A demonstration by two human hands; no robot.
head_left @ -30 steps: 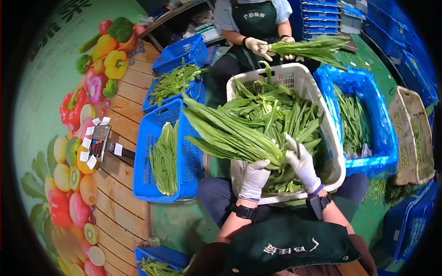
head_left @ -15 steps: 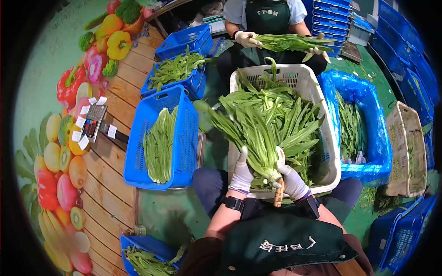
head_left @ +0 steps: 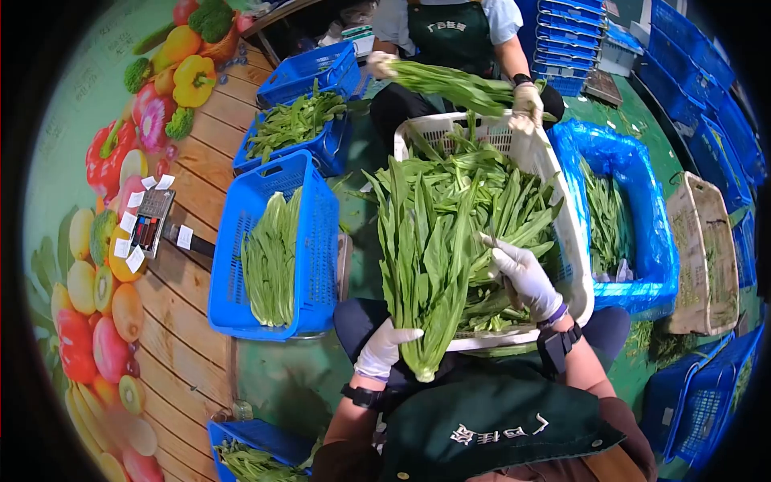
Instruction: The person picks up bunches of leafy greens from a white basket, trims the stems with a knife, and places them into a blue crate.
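My left hand (head_left: pixel 384 349), in a white glove, grips a leafy green bunch (head_left: pixel 426 265) near its pale cut base. The bunch lies tilted over the front left of a white crate (head_left: pixel 577 265) heaped with loose greens (head_left: pixel 514 193). Over the crate's right part is my gloved right hand (head_left: pixel 526 277), its fingers closed, apart from the bunch's base; what it holds is too hidden to name.
Across the crate a co-worker (head_left: pixel 450 36) holds another bunch (head_left: pixel 454 84). Blue crates of greens stand left (head_left: pixel 313 241) and far left (head_left: pixel 341 145). A blue-lined crate (head_left: pixel 658 241) and a beige crate (head_left: pixel 683 313) are at right.
My left hand has moved left and down with the bunch, which is now more upright. My right hand has left the base and moved up and right. The co-worker's bunch has shifted left.
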